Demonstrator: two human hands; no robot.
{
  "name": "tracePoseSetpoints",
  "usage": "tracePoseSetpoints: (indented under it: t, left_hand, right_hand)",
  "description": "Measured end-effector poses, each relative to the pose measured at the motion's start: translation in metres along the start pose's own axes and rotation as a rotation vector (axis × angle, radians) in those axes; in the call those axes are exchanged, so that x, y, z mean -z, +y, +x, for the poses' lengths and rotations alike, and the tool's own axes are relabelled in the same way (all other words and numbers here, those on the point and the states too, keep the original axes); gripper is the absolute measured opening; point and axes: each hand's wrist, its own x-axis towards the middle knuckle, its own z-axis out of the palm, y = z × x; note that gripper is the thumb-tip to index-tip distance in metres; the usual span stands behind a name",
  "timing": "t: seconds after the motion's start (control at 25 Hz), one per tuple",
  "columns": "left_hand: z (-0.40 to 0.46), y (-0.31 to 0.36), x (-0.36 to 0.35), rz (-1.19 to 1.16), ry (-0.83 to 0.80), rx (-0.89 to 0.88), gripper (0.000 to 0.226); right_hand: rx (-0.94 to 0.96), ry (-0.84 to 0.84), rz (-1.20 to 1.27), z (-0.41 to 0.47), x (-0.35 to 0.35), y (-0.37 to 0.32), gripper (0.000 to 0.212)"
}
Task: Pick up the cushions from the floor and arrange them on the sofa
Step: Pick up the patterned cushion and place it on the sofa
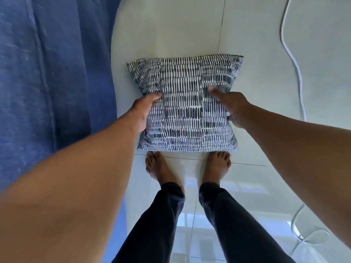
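A square cushion [187,103] with a black-and-white dashed pattern is in front of my bare feet, over the pale tiled floor. My left hand [145,111] grips its left edge, thumb on top. My right hand [230,107] grips its right edge, thumb pressed into the fabric. The cushion is pinched in at both sides where I hold it. I cannot tell whether it still touches the floor. The blue sofa [49,82] fills the left side of the view, close beside the cushion.
A white cable [296,65] snakes over the floor tiles at the right and loops near the lower right corner. My feet [188,168] stand just behind the cushion. Glossy tiles [171,29] stretch ahead beyond the cushion.
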Motion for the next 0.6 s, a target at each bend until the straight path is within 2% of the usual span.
tracePoseSetpoints:
  t: [0.04, 0.08, 0.16, 0.24, 0.36, 0.52, 0.6]
  left_hand:
    - [0.004, -0.005, 0.000, -0.023, -0.040, 0.007, 0.123]
    - [-0.006, -0.006, -0.001, -0.042, -0.060, -0.004, 0.123]
    - [-0.058, 0.001, -0.005, -0.059, -0.039, -0.056, 0.116]
    - [-0.121, 0.009, -0.002, -0.089, -0.030, -0.103, 0.108]
    - [-0.217, 0.024, 0.017, -0.130, -0.050, -0.174, 0.103]
    - [-0.353, 0.049, 0.061, -0.209, -0.031, -0.335, 0.043]
    - [-0.413, 0.057, 0.085, -0.262, -0.012, -0.423, 0.034]
  right_hand:
    - [0.004, -0.006, 0.037, -0.009, -0.002, -0.003, 0.074]
    - [0.024, -0.003, 0.070, -0.021, -0.001, -0.005, 0.065]
    - [0.078, 0.013, 0.131, -0.055, 0.012, -0.014, 0.032]
    - [0.137, 0.045, 0.153, -0.103, 0.037, -0.028, 0.021]
    - [0.198, 0.063, 0.157, -0.188, 0.076, -0.064, 0.039]
    - [0.301, 0.038, 0.175, -0.307, 0.107, -0.117, 0.048]
    - [0.366, 0.020, 0.146, -0.365, 0.111, -0.146, 0.051]
